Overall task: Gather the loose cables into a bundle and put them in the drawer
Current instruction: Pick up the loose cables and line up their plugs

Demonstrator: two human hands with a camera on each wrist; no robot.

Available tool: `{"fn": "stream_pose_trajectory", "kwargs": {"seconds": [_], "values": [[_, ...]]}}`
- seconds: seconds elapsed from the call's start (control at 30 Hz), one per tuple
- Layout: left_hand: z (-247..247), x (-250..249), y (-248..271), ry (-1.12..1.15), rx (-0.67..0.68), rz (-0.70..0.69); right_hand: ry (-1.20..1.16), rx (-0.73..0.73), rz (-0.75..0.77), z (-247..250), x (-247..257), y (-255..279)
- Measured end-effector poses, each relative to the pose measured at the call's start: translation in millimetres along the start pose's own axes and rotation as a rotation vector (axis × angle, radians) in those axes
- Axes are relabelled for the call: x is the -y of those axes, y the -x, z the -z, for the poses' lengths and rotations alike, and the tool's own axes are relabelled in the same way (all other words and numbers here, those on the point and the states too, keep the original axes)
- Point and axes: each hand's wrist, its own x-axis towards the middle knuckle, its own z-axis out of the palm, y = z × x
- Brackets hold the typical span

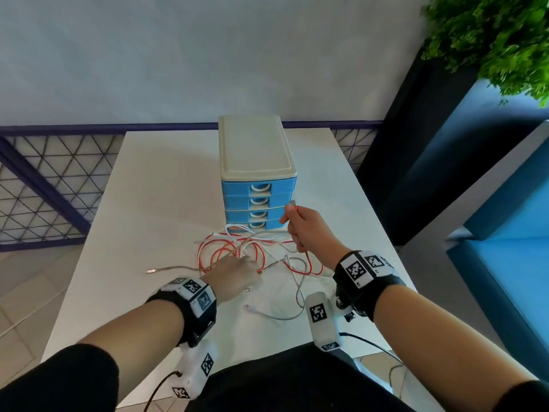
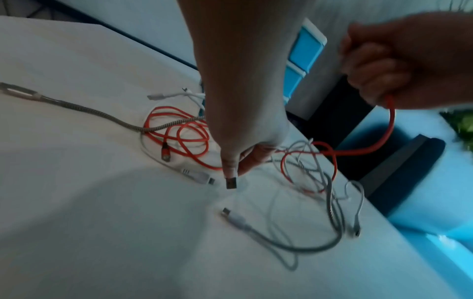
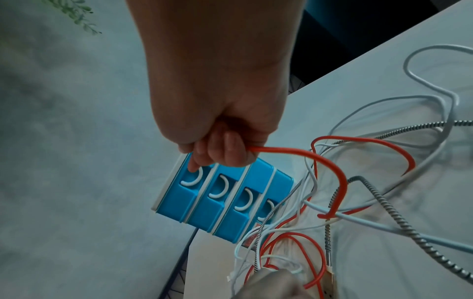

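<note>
A tangle of loose cables lies on the white table (image 1: 166, 188) in front of a small blue drawer unit (image 1: 258, 173) with all drawers closed. There is a red cable (image 1: 225, 248), a grey braided cable (image 1: 178, 267) and white cables (image 1: 279, 316). My right hand (image 1: 292, 215) is raised beside the drawer fronts and grips one end of the red cable (image 3: 332, 161) in a fist. My left hand (image 2: 234, 172) is low over the tangle and pinches a USB plug (image 2: 231, 183) at its fingertips. Which cable that plug belongs to is hidden.
The table's right edge runs close to the cables, with a blue bench (image 1: 511, 233) beyond it. A green plant (image 1: 499, 40) hangs at the upper right. A mesh railing (image 1: 44, 188) stands past the table's left and far edges.
</note>
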Motion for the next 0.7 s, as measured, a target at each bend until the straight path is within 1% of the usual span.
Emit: {"fn": "stream_pose_trajectory", "kwargs": {"seconds": [0.07,0.1,0.2,0.23,0.27,0.33,0.4,0.5,0.57,0.63,0.67,0.7], "values": [[13,1,1,0.211,-0.079,0.091,-0.038,0.019,0.001,3,-5,1],[22,1,2,0.344,-0.159,0.149,-0.073,0.035,0.004,4,-7,0],[57,1,4,0.785,-0.545,0.375,-0.112,0.047,0.048,1,-6,-4],[67,1,4,0.916,-0.632,0.424,-0.097,0.043,0.067,-1,-5,-6],[75,0,3,1.034,-0.688,0.452,-0.094,0.049,0.076,-4,-5,-7],[86,-2,-1,1.215,-0.755,0.475,-0.125,0.09,0.075,-13,-4,-8],[92,-5,-5,1.287,-0.811,0.497,-0.203,0.113,0.076,-20,-3,-8],[95,-5,-6,1.258,-0.881,0.543,-0.353,0.148,0.023,-23,0,-8],[95,-3,-6,1.17,-0.89,0.577,-0.337,0.172,0.02,-26,1,-7],[91,-5,-5,1.149,-0.899,0.597,-0.283,0.148,0.044,-29,-2,-9],[86,-6,-5,1.158,-0.895,0.588,-0.276,0.134,0.054,-29,-2,-11],[80,-8,-4,1.155,-0.862,0.56,-0.282,0.123,0.05,-28,-3,-12]]}}
